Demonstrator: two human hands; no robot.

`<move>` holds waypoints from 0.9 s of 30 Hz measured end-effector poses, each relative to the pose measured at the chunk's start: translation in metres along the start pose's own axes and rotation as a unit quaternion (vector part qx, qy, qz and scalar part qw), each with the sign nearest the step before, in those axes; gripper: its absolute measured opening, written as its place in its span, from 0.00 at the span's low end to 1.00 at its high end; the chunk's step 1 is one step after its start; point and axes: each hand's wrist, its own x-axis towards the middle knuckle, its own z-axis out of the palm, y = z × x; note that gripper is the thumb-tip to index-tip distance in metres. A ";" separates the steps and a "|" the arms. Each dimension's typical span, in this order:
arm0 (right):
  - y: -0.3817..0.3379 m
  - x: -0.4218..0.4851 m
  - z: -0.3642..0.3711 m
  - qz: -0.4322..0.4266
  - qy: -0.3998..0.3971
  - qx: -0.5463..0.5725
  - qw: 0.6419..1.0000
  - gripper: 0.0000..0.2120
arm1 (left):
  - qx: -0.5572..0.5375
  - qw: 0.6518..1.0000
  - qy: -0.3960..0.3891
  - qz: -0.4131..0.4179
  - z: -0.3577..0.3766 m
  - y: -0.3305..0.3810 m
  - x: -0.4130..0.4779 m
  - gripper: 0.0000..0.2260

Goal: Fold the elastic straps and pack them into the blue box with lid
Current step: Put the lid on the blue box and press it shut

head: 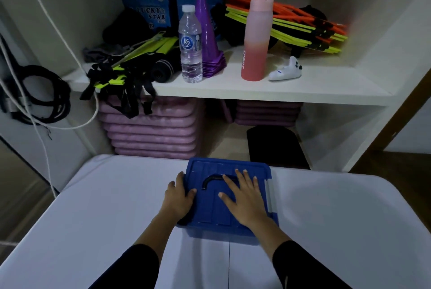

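On the white counter (326, 218), whose surface is showing wide on both sides, the blue box (224, 237) is sitting at the middle, close to the far edge, with its lid (210, 209) lying on top. Beyond that edge a white shelf (256, 93) is carrying a water bottle (190, 44) and a pink bottle (256, 32). The left hand (178, 197) is keeping a closed grip on the lid's left rim, thumb on top. The right hand (245, 200) is pressing flat on the lid, its grip open and fingers spread, partly covering the black handle (210, 178).
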 end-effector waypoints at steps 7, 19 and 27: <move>-0.001 0.001 0.000 0.013 -0.008 -0.013 1.000 0.53 | -0.098 0.993 0.028 -0.061 -0.005 0.000 0.007 0.38; -0.001 0.000 -0.001 0.008 -0.014 -0.017 1.000 0.50 | -0.316 0.934 0.080 -0.147 -0.013 -0.001 0.004 0.11; -0.001 0.001 0.002 0.012 -0.017 -0.024 0.999 0.51 | -0.372 0.910 0.046 -0.176 -0.014 -0.002 0.009 0.14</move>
